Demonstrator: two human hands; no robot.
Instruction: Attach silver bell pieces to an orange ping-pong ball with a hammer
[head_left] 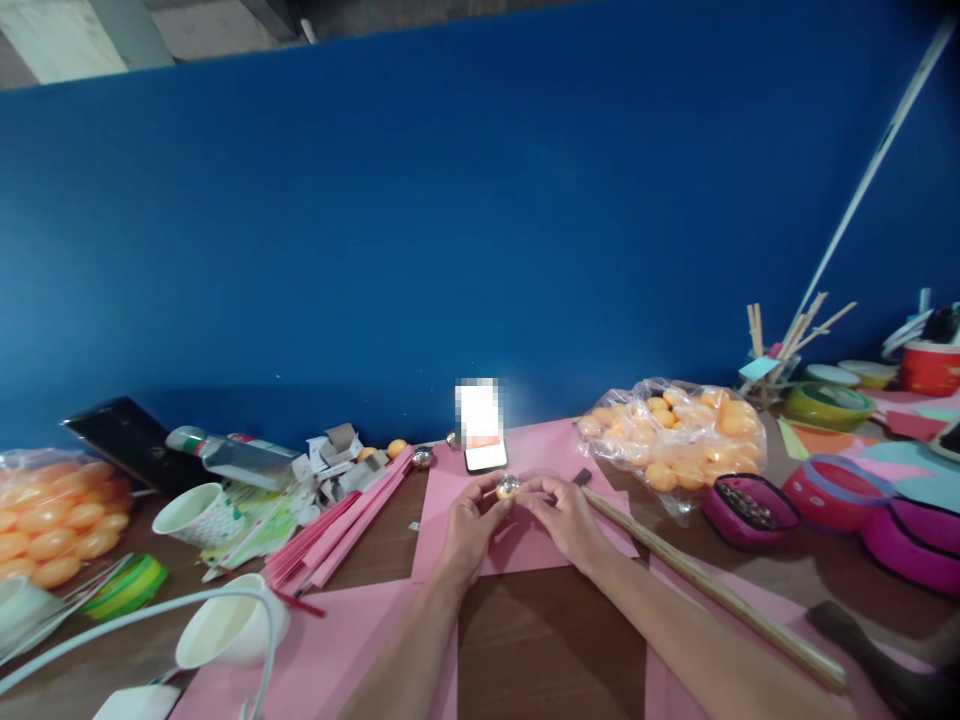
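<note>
Both my hands meet over a pink paper sheet [525, 450] on the wooden table. My left hand [469, 520] and my right hand [566, 515] pinch a small round ball [508, 487], yellowish with a shiny grey top, between their fingertips. Both hands have their fingers closed round it. A phone [480, 425] leans upright against the blue wall just behind the hands. A long wooden stick [705, 585] lies diagonally to the right of my right forearm.
A clear bag of orange balls [675, 435] sits at right, another bag of orange balls [52, 520] at far left. Two white cups [199, 515] [229, 630], folded pink papers [345, 530], pink bowls [750, 510], a green bowl [825, 405] and small boxes [337, 455] crowd the table.
</note>
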